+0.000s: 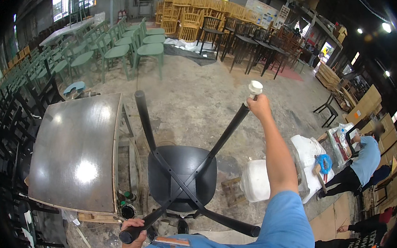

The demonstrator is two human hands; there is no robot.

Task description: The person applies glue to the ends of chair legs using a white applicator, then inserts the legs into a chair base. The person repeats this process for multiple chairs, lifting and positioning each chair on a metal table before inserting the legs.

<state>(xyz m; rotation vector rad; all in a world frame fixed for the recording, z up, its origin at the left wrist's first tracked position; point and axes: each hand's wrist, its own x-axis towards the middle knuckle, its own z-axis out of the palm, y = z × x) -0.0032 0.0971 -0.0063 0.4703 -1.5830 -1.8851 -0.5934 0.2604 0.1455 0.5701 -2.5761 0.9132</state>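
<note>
Your left hand (133,232) is wrapped around the end of the lower-left leg (155,215) of the black chair (183,186). Your right hand (259,106) has its fingers closed around a white piece (255,87) at the tip of the upper-right leg (229,130); whether that piece is fitted over the end or only pressed to it, you cannot tell from here.

The chair is upside down in front of you, just right of the table (76,155), its legs splayed up from a crossed frame under the seat (185,158). What bears its weight below is hidden.

Expect it to be stiff and moderately heavy, with smooth round legs that may turn in your palm. The dark finish probably scuffs easily. For a firm hold, take the bare legs near the cross rather than the white piece, which could slip off.

Mind the table's right edge (119,152), close beside the seat and the upper-left leg (144,121). To the right, a white bundle (255,181) sits near the seat. The widest room is ahead, over the floor (197,103) toward the green chairs (152,49). A co-worker (366,158) is well off to the right.
</note>
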